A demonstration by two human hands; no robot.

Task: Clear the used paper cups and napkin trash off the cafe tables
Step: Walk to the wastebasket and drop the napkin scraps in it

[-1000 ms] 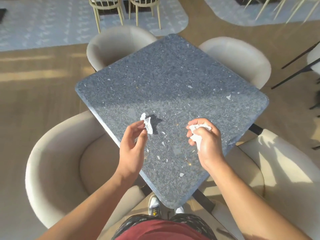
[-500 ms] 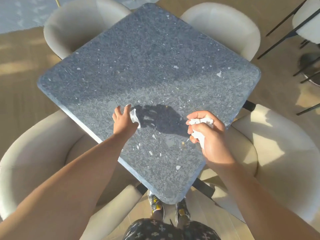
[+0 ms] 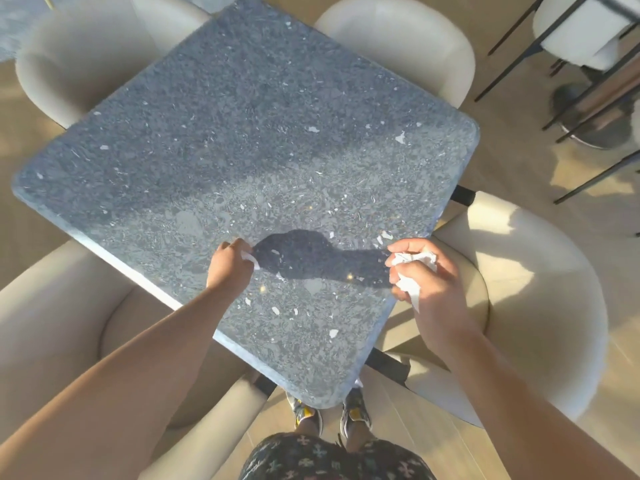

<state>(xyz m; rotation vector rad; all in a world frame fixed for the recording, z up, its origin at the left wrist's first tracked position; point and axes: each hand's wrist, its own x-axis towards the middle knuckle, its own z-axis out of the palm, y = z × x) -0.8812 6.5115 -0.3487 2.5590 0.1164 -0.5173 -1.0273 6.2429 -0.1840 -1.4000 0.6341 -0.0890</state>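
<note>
Left grip (image 3: 230, 268) is low over the dark grey speckled square stone surface (image 3: 259, 133), close to its near-left edge. Its fingers are curled in, pinching a small white napkin scrap (image 3: 250, 258). Only a sliver of paper peeks out past the fingertips, right where the hand's shadow begins. Whether the scrap touches the stone, I cannot tell.

Across on the other side, the right grip (image 3: 426, 275) hangs at the near-right edge of the surface, clenched round a crumpled white paper napkin wad (image 3: 410, 260). Paper bulges out above the fingers and a tail of it droops below the palm. The two hands are well apart, with the long shadow stretched between them.

Pale flecks dot the stone; whether any of them is paper is too small to tell. Cream rounded upholstered chairs (image 3: 536, 289) sit tucked in, one on each side. The person stands at the near corner, yellow-and-grey sneakers (image 3: 304, 412) just under it.
</note>
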